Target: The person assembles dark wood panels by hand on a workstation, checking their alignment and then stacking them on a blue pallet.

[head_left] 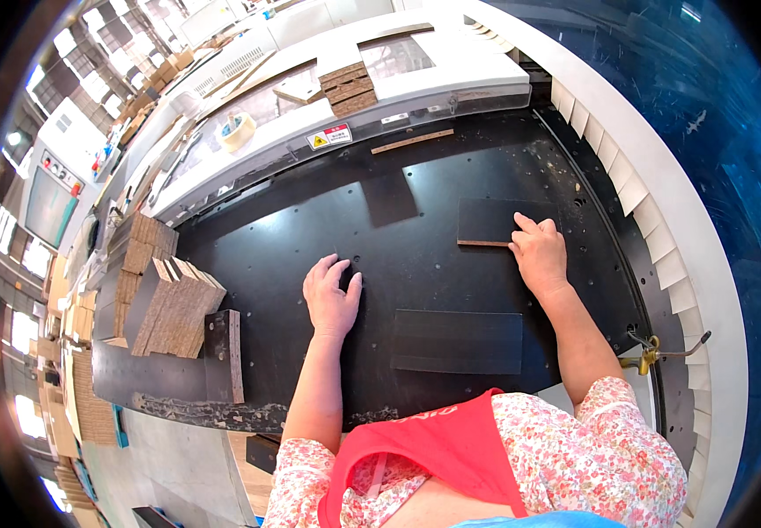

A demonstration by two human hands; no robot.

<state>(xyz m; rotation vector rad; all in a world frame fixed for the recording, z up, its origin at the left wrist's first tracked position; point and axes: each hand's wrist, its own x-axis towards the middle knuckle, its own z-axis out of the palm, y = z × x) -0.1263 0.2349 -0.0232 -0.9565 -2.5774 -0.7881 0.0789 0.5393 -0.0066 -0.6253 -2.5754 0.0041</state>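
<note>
A rectangular black board (490, 218) with a brown front edge lies flat on the black table (301, 233), right of the middle. My right hand (541, 255) is at its right part, thumb against the front edge and bent fingers over the top. My left hand (332, 295) lies on the table with fingers and thumb apart, holding nothing. A second dark board (457, 341) lies flat between my forearms, nearer to me; neither hand touches it.
Stacked brown-edged boards (178, 308) stand at the left, beside a dark block (224, 356). A white machine beam (433, 88) crosses the back, bearing a small board stack (348, 88) and a tape roll (236, 132). A brass-coloured air nozzle (651, 355) sits at the right edge.
</note>
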